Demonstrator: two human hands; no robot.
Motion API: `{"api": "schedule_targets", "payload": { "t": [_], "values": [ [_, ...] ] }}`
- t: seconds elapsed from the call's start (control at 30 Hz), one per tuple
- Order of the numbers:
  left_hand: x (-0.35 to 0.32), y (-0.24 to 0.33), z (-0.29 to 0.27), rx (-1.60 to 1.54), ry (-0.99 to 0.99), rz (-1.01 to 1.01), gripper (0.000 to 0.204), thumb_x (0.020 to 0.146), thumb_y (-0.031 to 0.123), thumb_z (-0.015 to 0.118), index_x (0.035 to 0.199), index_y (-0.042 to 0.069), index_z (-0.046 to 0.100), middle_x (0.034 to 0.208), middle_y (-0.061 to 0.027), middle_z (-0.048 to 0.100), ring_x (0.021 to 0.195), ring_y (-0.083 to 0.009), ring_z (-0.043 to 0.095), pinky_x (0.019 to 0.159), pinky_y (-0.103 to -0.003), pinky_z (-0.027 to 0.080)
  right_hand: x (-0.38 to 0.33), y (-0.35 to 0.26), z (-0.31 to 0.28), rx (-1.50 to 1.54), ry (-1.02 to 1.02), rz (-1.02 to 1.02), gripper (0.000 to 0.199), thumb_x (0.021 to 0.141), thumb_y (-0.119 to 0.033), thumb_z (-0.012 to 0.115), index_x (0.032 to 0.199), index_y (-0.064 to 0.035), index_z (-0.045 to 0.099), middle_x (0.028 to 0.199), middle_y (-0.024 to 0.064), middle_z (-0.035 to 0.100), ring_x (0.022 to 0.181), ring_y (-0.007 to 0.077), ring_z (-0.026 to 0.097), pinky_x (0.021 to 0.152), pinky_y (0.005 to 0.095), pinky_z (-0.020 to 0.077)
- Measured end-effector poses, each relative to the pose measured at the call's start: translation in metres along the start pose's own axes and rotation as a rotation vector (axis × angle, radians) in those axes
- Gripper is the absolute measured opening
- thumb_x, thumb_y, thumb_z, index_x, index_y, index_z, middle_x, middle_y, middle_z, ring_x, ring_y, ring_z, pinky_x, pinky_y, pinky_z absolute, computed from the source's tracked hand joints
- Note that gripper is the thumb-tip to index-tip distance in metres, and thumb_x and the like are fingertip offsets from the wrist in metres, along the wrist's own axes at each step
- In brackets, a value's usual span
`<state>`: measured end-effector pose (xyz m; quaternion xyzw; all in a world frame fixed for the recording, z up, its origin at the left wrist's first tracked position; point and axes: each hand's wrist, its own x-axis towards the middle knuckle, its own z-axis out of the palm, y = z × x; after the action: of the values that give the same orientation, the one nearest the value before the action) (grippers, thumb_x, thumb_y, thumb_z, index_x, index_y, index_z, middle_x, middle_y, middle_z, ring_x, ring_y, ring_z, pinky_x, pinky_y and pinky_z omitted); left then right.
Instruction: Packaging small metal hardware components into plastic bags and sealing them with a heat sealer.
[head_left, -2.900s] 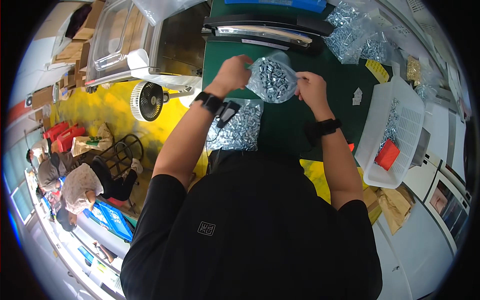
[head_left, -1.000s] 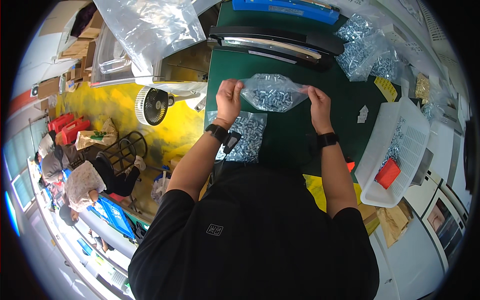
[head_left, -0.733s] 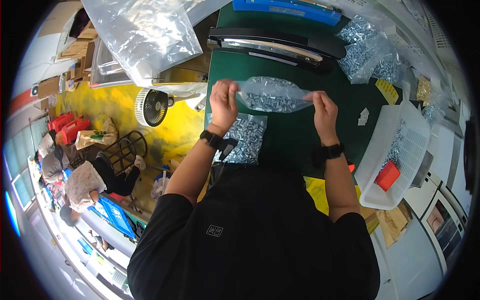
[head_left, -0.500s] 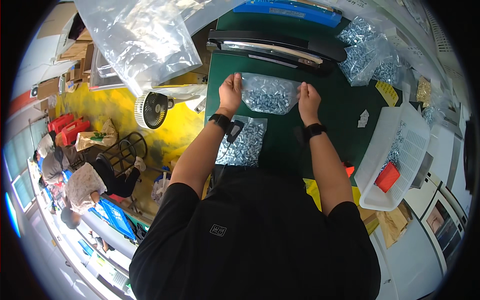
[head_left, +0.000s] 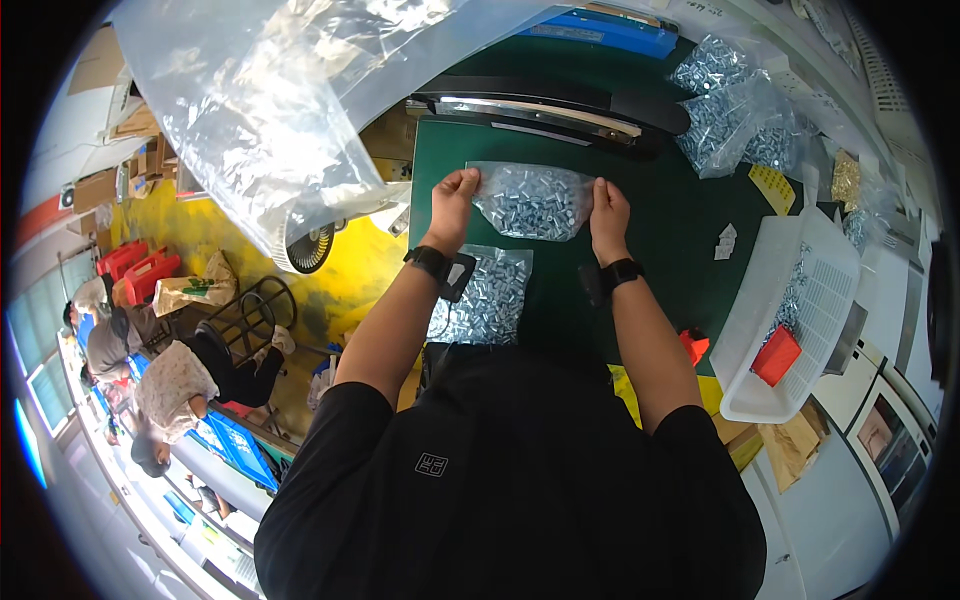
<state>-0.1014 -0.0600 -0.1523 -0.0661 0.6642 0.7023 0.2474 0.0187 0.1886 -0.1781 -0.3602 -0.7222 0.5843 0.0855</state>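
A person in a black shirt holds a clear plastic bag of small metal parts (head_left: 532, 200) flat over a green work mat (head_left: 660, 225) in the upper centre of the frame. The left hand (head_left: 453, 202) pinches the bag's left edge, fingers curled closed on the plastic, while the right hand (head_left: 608, 207) grips the right edge in the same closed pinch; both wrists wear black bands. Just above the bag, across the top of the mat, lies a long black heat sealer (head_left: 560, 112) with a silver bar. A second filled bag (head_left: 485, 295) rests flat on the mat just below the left wrist, near the mat's lower left edge. More filled bags (head_left: 735, 120) are heaped at the upper right of the frame. A white plastic basket (head_left: 765, 340) at right centre holds loose metal parts and a red scoop (head_left: 776, 355). A large sheet of clear plastic (head_left: 270, 110) hangs across the upper left, with a small white fan (head_left: 305, 245) below it above the yellow floor. Other people (head_left: 170, 375) sit at lower left.
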Motion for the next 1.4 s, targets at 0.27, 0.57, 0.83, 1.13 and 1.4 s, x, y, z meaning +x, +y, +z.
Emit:
{"api": "schedule_targets", "payload": {
  "t": [0.27, 0.57, 0.83, 1.13, 1.4],
  "values": [
    [0.023, 0.021, 0.008, 0.195, 0.005, 0.263, 0.022, 0.103, 0.018, 0.063, 0.095, -0.001, 0.071, 0.083, 0.001, 0.068, 0.078, -0.0071, 0.059, 0.077, -0.024, 0.047, 0.013, -0.036, -0.025, 0.028, 0.035, -0.396, 0.024, 0.104, -0.022, 0.059, 0.095, -0.0053, 0.072, 0.089, 0.0053, 0.069, 0.082, 0.0211, 0.061, 0.076, 0.0321, 0.0483],
    [0.087, 0.044, 0.045, 0.236, 0.14, 0.424, 0.021, 0.101, 0.017, 0.065, 0.097, -0.001, 0.073, 0.082, -0.002, 0.072, 0.079, -0.0084, 0.063, 0.078, -0.025, 0.05, 0.07, -0.082, -0.025, -0.542, 0.391, -0.837, 0.014, 0.095, -0.018, 0.067, 0.101, -0.0076, 0.075, 0.103, 0.006, 0.071, 0.108, 0.0295, 0.059, 0.103, 0.0444, 0.0404],
    [0.089, 0.056, 0.048, 0.654, 0.34, 0.323, 0.032, 0.099, 0.032, 0.065, 0.097, 0.002, 0.076, 0.08, -0.0112, 0.074, 0.076, -0.0233, 0.07, 0.074, -0.035, 0.054, 0.096, -0.072, -0.024, -0.732, 0.391, -0.827, 0.016, 0.09, -0.023, 0.072, 0.1, -0.012, 0.078, 0.104, 0.006, 0.072, 0.106, 0.0316, 0.061, 0.104, 0.0488, 0.0378],
    [0.084, 0.061, 0.057, 0.824, 0.478, 0.302, 0.04, 0.097, 0.045, 0.062, 0.096, 0.008, 0.078, 0.082, -0.0169, 0.074, 0.08, -0.0375, 0.073, 0.072, -0.046, 0.056, 0.103, -0.073, -0.018, -0.673, 0.437, -0.798, 0.01, 0.088, -0.024, 0.072, 0.093, -0.0165, 0.075, 0.088, 0.0025, 0.07, 0.104, 0.0318, 0.059, 0.105, 0.0541, 0.0354],
    [0.094, 0.071, 0.051, 0.888, 0.518, 0.173, 0.044, 0.093, 0.05, 0.064, 0.093, 0.009, 0.079, 0.083, -0.0178, 0.074, 0.084, -0.0384, 0.073, 0.075, -0.048, 0.056, 0.101, -0.083, -0.027, -0.661, 0.447, -0.945, 0.009, 0.082, -0.019, 0.079, 0.089, -0.0133, 0.077, 0.093, 0.0024, 0.072, 0.102, 0.0302, 0.063, 0.099, 0.0498, 0.0394]
  ]
}}
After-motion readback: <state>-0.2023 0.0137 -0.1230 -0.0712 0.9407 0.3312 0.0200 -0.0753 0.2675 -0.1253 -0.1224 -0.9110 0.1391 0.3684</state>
